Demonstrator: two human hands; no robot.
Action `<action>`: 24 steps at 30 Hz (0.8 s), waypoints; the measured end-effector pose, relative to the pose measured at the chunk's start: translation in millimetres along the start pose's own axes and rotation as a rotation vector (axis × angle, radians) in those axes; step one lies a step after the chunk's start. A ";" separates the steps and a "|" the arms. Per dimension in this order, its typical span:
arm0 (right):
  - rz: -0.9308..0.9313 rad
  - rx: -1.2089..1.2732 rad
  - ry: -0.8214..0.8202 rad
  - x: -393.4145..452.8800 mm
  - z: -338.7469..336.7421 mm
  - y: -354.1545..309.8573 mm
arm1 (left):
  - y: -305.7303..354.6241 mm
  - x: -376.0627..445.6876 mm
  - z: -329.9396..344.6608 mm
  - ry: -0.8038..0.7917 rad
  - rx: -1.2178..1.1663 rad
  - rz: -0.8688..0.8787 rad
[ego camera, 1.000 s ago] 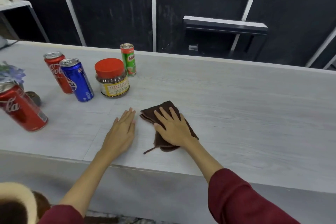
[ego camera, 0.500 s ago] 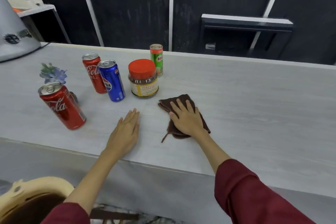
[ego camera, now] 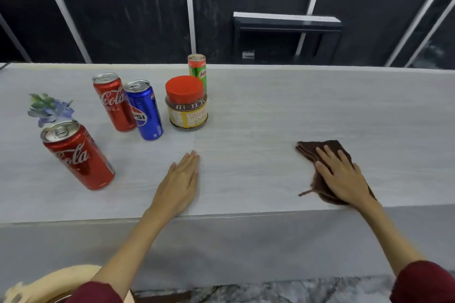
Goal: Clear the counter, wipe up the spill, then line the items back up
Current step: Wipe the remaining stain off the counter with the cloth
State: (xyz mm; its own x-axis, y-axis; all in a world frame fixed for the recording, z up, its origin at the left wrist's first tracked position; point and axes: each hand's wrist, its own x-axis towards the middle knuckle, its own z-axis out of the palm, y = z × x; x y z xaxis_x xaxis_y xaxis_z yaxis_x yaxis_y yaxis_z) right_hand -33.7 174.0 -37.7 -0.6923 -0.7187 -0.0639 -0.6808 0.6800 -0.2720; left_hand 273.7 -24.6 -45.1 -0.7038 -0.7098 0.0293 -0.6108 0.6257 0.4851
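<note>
Head view: wiping step. My right hand (ego camera: 342, 177) flat on brown cloth (ego camera: 317, 152), fingers spread. Left hand (ego camera: 179, 184) flat on tabletop (ego camera: 270, 118), fingers together. Next: line cans back up.

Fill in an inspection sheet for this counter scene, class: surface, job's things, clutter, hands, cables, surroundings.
Surface: grey counter, no spill visible.
Job's things: brown cloth flat near the front edge; two red cola cans, blue can, red-lidded jar, green can grouped left, all upright.
Clutter: blue flower sprig behind the nearest red can.
Hands: left hand flat on the counter; right hand flat on the cloth.
Cables: nothing seen.
Surroundings: dark panelled wall.
</note>
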 end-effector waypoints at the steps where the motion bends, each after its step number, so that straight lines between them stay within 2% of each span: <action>1: 0.041 0.017 -0.001 -3.3 0.2 -2.3 | -0.2 0.1 -0.3 -0.001 -0.004 0.010; 4: 0.112 0.051 0.039 -15.8 9.9 -31.0 | -3.7 -1.7 -3.4 0.005 -0.022 0.033; 7: 0.098 0.037 0.097 -29.9 27.4 -76.5 | -10.8 -3.9 -7.3 0.013 -0.041 0.034; 10: 0.086 0.045 0.088 -39.0 43.5 -125.8 | -18.4 -5.5 -11.3 0.022 -0.053 0.016; 19: -0.168 0.019 -0.006 -38.1 69.5 -235.7 | -32.2 -8.3 -27.3 0.045 -0.013 -0.082; 24: -0.246 -0.054 -0.028 -47.3 76.3 -249.2 | -33.2 -12.9 -19.6 0.038 0.026 -0.106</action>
State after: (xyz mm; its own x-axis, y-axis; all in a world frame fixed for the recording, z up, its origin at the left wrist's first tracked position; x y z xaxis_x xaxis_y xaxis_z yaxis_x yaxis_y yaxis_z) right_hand 187.0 27.5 -40.2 -0.4981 -0.8667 -0.0285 -0.8403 0.4905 -0.2308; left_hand 310.2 -42.6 -44.4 -0.6204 -0.7842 0.0127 -0.6910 0.5542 0.4641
